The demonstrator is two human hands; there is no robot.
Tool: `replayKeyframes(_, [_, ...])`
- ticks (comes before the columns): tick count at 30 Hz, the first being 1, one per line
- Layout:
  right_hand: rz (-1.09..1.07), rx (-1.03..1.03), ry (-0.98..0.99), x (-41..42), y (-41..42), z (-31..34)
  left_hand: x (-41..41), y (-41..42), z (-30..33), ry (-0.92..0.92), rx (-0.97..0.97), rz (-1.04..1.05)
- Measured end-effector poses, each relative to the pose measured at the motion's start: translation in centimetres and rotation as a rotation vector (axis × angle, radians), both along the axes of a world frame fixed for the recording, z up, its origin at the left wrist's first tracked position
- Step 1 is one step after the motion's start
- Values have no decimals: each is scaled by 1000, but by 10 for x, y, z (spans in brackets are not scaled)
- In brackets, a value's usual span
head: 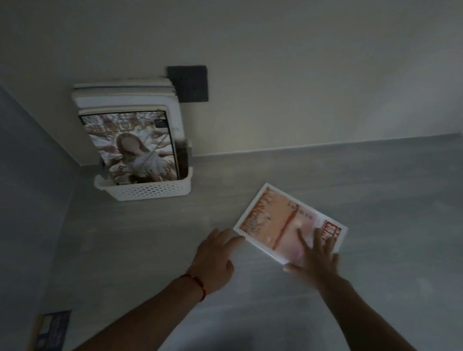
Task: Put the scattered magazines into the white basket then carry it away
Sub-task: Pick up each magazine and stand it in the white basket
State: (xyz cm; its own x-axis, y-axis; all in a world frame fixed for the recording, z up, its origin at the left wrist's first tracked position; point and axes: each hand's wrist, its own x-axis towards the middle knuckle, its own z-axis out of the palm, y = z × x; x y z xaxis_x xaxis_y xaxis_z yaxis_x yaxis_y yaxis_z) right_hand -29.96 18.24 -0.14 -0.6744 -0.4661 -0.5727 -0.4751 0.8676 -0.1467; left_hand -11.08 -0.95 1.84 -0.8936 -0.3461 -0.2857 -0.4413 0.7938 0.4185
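Note:
A white perforated basket (149, 191) stands on the grey floor against the wall, with several magazines (134, 143) upright in it. An orange-and-white magazine (276, 222) lies flat on the floor to the basket's right. My right hand (317, 254) rests on its near right corner with fingers spread and the thumb at its near edge. My left hand (215, 258) is open, its fingertips just short of the magazine's near left corner. A red string circles the left wrist.
A dark wall plate (189, 83) sits behind the basket. A blue-covered magazine (49, 333) lies at the lower left edge of view. The wall runs along the back and turns a corner at the left. A pale floor area shows at the far right.

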Motion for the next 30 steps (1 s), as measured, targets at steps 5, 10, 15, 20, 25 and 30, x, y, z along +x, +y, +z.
replayKeyframes(5, [610, -37, 61, -11, 29, 1, -16, 18, -3, -8, -75, -29])
replayKeyframes(10, [724, -209, 200, 5, 44, 1, -24, 30, -13, -201, -22, 115])
replayKeyframes(15, [400, -293, 136, 25, 50, -3, -23, 59, -17, -66, 87, 301])
replayKeyframes(20, [289, -395, 74, 43, 38, -5, -30, 62, -17, -54, 290, 575])
replayKeyframes(25, [88, -537, -50, 50, 30, -5, -20, 64, -15, 19, 618, 772])
replayKeyframes(30, [-290, -791, -98, 54, 16, -4, 6, 38, 8, 229, 559, 711])
